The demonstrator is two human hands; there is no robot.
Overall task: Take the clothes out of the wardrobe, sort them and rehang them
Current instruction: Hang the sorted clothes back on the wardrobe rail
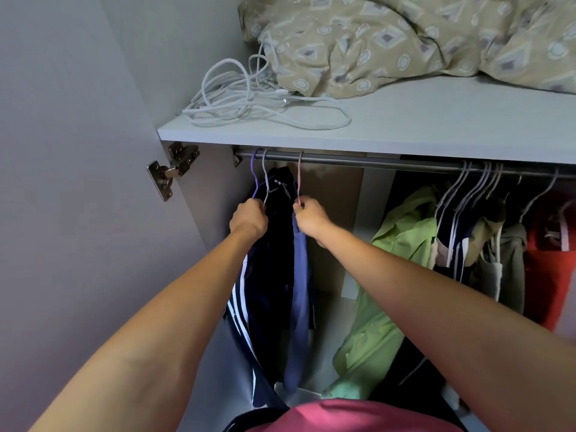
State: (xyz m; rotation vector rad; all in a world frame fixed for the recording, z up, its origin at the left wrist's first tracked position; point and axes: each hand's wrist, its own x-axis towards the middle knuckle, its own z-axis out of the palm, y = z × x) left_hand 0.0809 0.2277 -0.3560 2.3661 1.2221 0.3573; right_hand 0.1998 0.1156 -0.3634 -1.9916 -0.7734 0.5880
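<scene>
A blue garment (300,294) hung on a pink hanger (300,179) hooked over the rail (358,159), left of the frame's centre. The right hand (308,216) had its fingers curled round the base of that hanger's neck, the garment dropping straight below the fist. Just to the left, the left hand (248,217) gripped the necks of a purple hanger (254,176) and a grey hanger (265,179), both also hooked on the rail; dark navy clothes with white stripes (246,307) hung beneath it, touching the blue garment. Towards the right of the frame, well apart from both hands, a lime-green shirt (396,275), more dark and grey clothes and a red garment (548,260) hung on white hangers (477,182). On the shelf (436,120) above lay a coil of white cable (249,98) in the upper middle and patterned bedding (405,42) in the upper right
</scene>
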